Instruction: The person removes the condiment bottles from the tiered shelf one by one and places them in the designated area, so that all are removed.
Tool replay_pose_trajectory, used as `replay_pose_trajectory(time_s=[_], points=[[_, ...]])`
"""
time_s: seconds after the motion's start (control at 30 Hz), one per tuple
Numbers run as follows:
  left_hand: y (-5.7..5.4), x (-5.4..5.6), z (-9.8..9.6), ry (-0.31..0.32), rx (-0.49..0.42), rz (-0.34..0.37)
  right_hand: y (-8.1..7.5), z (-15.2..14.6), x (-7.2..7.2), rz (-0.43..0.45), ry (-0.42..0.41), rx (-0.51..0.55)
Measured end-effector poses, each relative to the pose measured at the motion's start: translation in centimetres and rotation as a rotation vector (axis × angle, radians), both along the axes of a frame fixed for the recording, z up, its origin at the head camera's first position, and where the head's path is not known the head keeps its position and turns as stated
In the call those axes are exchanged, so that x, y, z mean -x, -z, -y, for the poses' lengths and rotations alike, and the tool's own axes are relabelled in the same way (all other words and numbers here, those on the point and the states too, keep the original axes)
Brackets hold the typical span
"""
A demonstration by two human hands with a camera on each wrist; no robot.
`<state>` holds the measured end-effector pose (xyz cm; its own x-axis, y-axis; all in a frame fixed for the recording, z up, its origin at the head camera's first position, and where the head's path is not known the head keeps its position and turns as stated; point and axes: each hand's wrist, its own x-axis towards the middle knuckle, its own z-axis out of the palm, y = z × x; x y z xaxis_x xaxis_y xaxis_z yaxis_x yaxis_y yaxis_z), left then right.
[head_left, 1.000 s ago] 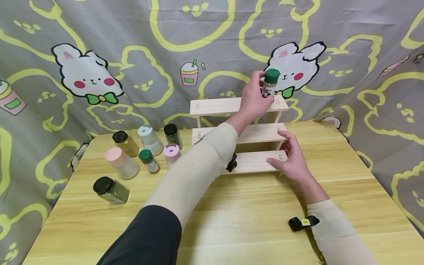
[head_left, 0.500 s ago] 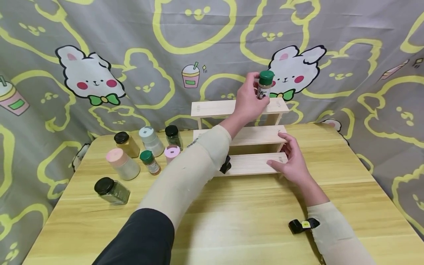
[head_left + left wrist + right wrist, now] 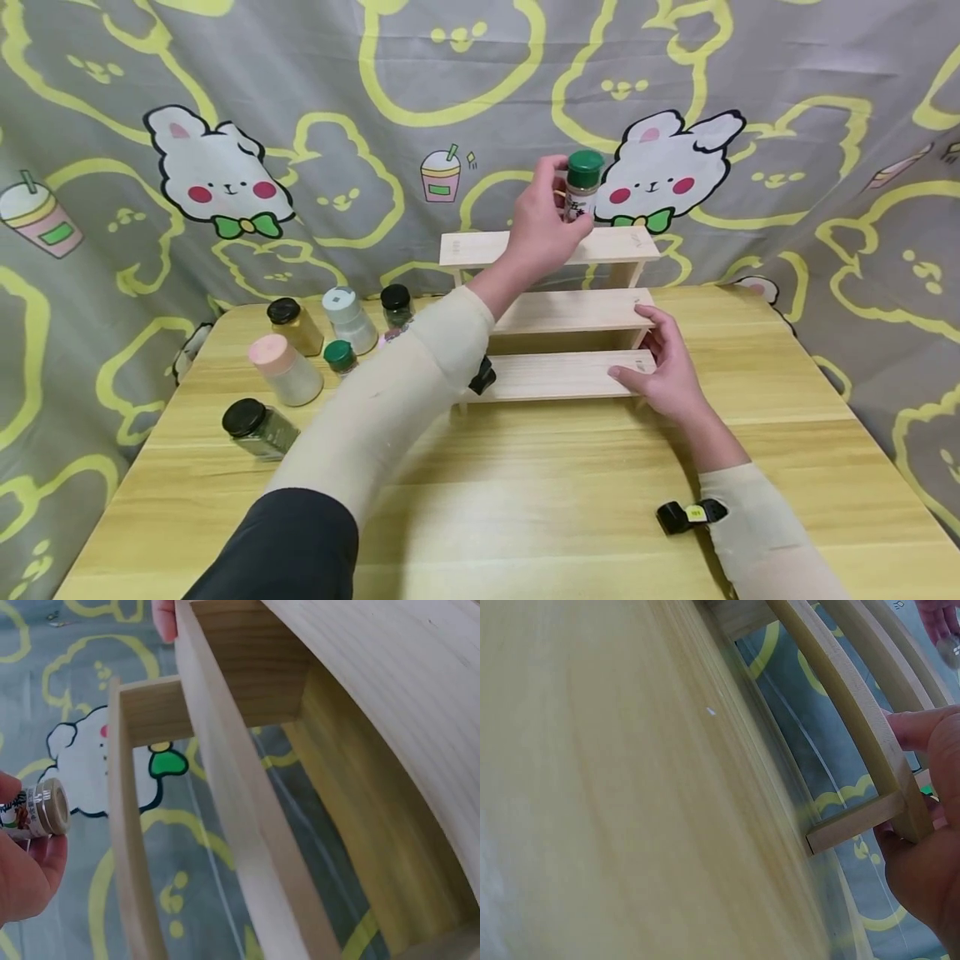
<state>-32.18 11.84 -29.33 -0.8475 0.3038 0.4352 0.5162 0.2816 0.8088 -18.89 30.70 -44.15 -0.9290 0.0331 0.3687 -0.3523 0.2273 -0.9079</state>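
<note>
My left hand (image 3: 543, 217) grips a spice jar (image 3: 582, 196) with a green lid and a white label. It holds the jar upright over the right half of the top board of a three-tier wooden shelf (image 3: 555, 375). In the left wrist view the jar's clear base (image 3: 52, 806) shows beside the shelf boards, apart from them. My right hand (image 3: 671, 371) holds the shelf's right end, thumb on the lowest board and fingers by the middle one. The right wrist view shows the thumb and fingers (image 3: 922, 727) around the board's end.
Left of the shelf stand several jars: a black-lidded jar of green herbs (image 3: 258, 429), a pink-lidded jar (image 3: 285, 371), a yellow jar (image 3: 296, 327), a pale blue-lidded jar (image 3: 349, 321) and a green-lidded one (image 3: 341, 357). A patterned curtain (image 3: 337, 67) hangs behind the table (image 3: 540, 500).
My left hand has moved left with the spice jar, along above the top board. The left forearm now covers more of the jars. My right hand keeps its hold on the shelf.
</note>
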Motion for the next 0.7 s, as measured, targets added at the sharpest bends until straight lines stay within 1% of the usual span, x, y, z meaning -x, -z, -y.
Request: replay_pose_trajectory(time_s=[0.2, 0.43, 0.7], points=[[-0.7, -0.7, 1.6, 0.015, -0.033, -0.024, 0.0, 0.1, -0.1, 0.018, 0.007, -0.008], [-1.2, -1.4, 3.4, 0.02, -0.072, -0.04, 0.1, 0.3, -0.1, 0.018, 0.002, -0.006], [-1.9, -1.9, 5.3, -0.038, -0.084, -0.062, -0.2, 0.3, -0.2, -0.021, 0.004, -0.014]])
